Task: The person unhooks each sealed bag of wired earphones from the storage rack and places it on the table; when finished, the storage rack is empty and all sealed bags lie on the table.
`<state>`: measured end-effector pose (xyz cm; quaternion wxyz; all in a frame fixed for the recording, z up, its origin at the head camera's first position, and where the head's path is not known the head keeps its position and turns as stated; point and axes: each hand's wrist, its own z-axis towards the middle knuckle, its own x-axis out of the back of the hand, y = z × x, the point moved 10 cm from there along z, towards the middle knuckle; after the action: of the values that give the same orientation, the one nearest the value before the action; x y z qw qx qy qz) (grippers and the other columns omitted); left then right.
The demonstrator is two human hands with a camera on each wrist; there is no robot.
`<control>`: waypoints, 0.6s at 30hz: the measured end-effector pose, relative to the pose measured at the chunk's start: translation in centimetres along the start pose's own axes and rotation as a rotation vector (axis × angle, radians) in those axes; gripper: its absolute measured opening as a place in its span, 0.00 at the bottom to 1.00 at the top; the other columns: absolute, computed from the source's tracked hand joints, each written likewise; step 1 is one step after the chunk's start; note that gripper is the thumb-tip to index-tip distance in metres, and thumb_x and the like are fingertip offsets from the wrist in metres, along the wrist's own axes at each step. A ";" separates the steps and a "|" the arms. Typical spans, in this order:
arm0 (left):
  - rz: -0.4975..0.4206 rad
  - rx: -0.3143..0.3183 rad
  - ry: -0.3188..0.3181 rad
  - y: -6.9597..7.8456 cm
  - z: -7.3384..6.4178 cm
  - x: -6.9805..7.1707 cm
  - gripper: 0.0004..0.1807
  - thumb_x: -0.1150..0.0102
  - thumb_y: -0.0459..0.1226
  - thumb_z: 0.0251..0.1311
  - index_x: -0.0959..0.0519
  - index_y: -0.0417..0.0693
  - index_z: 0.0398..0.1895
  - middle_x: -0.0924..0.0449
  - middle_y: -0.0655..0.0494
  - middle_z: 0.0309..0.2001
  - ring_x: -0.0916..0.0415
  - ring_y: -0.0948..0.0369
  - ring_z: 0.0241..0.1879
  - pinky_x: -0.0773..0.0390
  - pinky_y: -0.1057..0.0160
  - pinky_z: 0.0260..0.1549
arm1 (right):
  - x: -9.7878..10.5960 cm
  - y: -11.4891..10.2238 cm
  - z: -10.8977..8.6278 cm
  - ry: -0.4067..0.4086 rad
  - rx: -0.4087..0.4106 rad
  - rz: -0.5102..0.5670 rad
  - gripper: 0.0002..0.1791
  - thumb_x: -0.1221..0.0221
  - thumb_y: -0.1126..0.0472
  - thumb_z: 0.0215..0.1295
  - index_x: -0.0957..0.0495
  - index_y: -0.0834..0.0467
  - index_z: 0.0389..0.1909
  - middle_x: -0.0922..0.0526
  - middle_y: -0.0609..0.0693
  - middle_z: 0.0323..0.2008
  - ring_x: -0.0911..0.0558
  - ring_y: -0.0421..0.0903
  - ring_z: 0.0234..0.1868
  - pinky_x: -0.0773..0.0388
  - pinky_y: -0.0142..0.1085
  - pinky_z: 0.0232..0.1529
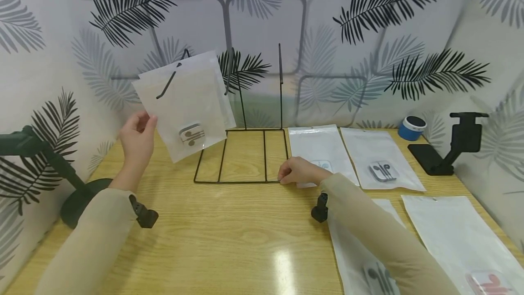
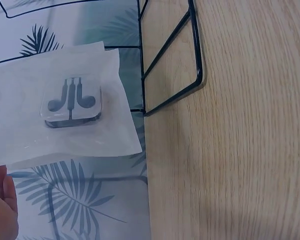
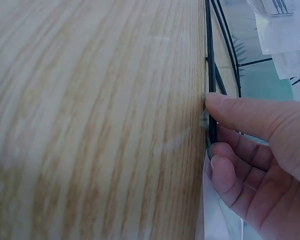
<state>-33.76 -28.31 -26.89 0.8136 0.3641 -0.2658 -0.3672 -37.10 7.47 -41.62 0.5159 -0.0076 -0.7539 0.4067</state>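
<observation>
My left hand [image 1: 138,138] pinches the left edge of a white translucent pouch [image 1: 176,113], though its fingertips are partly hidden in the left wrist view. Inside the pouch is a square case of wired earphones [image 2: 71,100]. Another pouch shows behind it, both hanging on a hook of a black wire display rack [image 1: 239,182]. My right hand [image 1: 300,170] grips the rack's front right corner between thumb and fingers, low at the tabletop. In the right wrist view the thumb lies over the black wire [image 3: 212,75], with the other fingers curled beneath.
Several flat pouches lie right of the rack, two at the back [image 1: 321,142] [image 1: 370,147] and two in front, partly under my right sleeve. A blue-and-white round speaker [image 1: 411,128] and black phone stand [image 1: 466,138] stand far right. A dark green lamp base [image 1: 78,204] is at left.
</observation>
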 end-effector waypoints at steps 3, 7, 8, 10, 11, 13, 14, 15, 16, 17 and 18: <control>-0.007 0.008 -0.021 -0.1 -0.1 -0.4 0.13 0.43 0.36 0.61 0.24 0.31 0.39 0.26 0.59 0.32 0.30 0.70 0.29 0.30 0.75 0.32 | 0.0 0.0 0.0 -0.002 -0.002 0.004 0.03 0.36 0.66 0.56 0.19 0.62 0.27 0.22 0.44 0.23 0.28 0.39 0.25 0.27 0.30 0.24; -0.038 0.054 -0.078 -0.5 -0.1 -1.2 0.15 0.43 0.37 0.61 0.24 0.31 0.43 0.25 0.63 0.34 0.27 0.70 0.29 0.24 0.75 0.35 | 0.1 0.0 0.0 -0.002 0.002 -0.008 0.03 0.36 0.66 0.56 0.19 0.61 0.28 0.22 0.43 0.23 0.28 0.38 0.25 0.28 0.29 0.27; -0.050 0.070 -0.097 -0.7 -0.1 -1.4 0.15 0.43 0.37 0.61 0.24 0.31 0.44 0.24 0.63 0.34 0.26 0.70 0.30 0.23 0.74 0.35 | 0.1 0.0 0.0 -0.001 0.004 -0.011 0.02 0.36 0.66 0.56 0.19 0.61 0.28 0.22 0.43 0.23 0.28 0.38 0.26 0.28 0.29 0.28; -0.059 0.090 -0.123 -0.9 -0.1 -1.8 0.16 0.43 0.36 0.61 0.24 0.31 0.46 0.23 0.61 0.36 0.25 0.71 0.30 0.22 0.71 0.36 | 0.1 0.0 0.1 -0.001 0.003 -0.012 0.02 0.36 0.66 0.55 0.19 0.61 0.27 0.22 0.43 0.23 0.28 0.38 0.26 0.28 0.29 0.28; -0.066 0.091 -0.134 -0.9 -0.1 -1.9 0.16 0.44 0.36 0.61 0.24 0.31 0.46 0.21 0.58 0.37 0.25 0.71 0.31 0.22 0.71 0.36 | 0.1 0.0 0.1 -0.001 0.002 -0.011 0.02 0.36 0.66 0.55 0.19 0.60 0.27 0.22 0.43 0.23 0.28 0.38 0.26 0.28 0.29 0.28; -0.087 0.089 -0.150 -0.8 -0.2 -2.1 0.16 0.44 0.35 0.62 0.24 0.31 0.47 0.20 0.50 0.41 0.25 0.72 0.33 0.21 0.70 0.36 | 0.1 0.0 0.1 -0.002 -0.002 -0.007 0.02 0.36 0.67 0.55 0.19 0.60 0.26 0.22 0.43 0.23 0.28 0.38 0.25 0.28 0.29 0.27; -0.097 0.083 -0.155 -0.8 -0.2 -2.1 0.16 0.45 0.35 0.62 0.24 0.30 0.48 0.20 0.45 0.43 0.24 0.72 0.33 0.21 0.71 0.36 | 0.1 0.0 0.2 -0.003 -0.004 -0.005 0.02 0.36 0.67 0.55 0.19 0.59 0.26 0.22 0.43 0.23 0.28 0.38 0.25 0.28 0.29 0.26; -0.107 0.078 -0.155 -0.7 -0.2 -2.1 0.16 0.45 0.34 0.62 0.24 0.30 0.48 0.21 0.42 0.44 0.24 0.72 0.33 0.21 0.71 0.35 | 0.1 0.0 0.2 -0.004 -0.006 -0.004 0.02 0.36 0.67 0.55 0.20 0.59 0.26 0.22 0.43 0.23 0.28 0.38 0.25 0.28 0.29 0.26; -0.125 0.077 -0.157 -0.7 -0.2 -2.1 0.16 0.46 0.34 0.63 0.25 0.30 0.49 0.22 0.39 0.45 0.24 0.72 0.34 0.22 0.72 0.34 | 0.1 0.0 0.2 -0.005 -0.006 -0.006 0.03 0.36 0.67 0.55 0.20 0.59 0.25 0.22 0.43 0.23 0.29 0.38 0.25 0.28 0.29 0.26; -0.142 0.081 -0.161 -0.7 -0.2 -2.2 0.16 0.46 0.33 0.63 0.25 0.29 0.50 0.23 0.37 0.47 0.24 0.72 0.34 0.22 0.73 0.34 | 0.1 0.0 0.2 -0.006 -0.005 -0.006 0.03 0.36 0.68 0.55 0.20 0.58 0.25 0.22 0.43 0.23 0.28 0.38 0.25 0.28 0.29 0.26; -0.149 0.086 -0.160 -0.8 -0.1 -2.2 0.16 0.47 0.33 0.63 0.25 0.29 0.50 0.23 0.38 0.47 0.24 0.72 0.34 0.22 0.74 0.33 | 0.1 0.0 0.2 -0.006 -0.006 -0.006 0.03 0.36 0.68 0.55 0.20 0.58 0.25 0.22 0.43 0.23 0.29 0.38 0.25 0.28 0.29 0.26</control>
<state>-35.24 -26.92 -27.94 0.7439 0.3867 -0.3177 -0.4429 -37.25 7.37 -41.58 0.5148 -0.0054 -0.7567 0.4030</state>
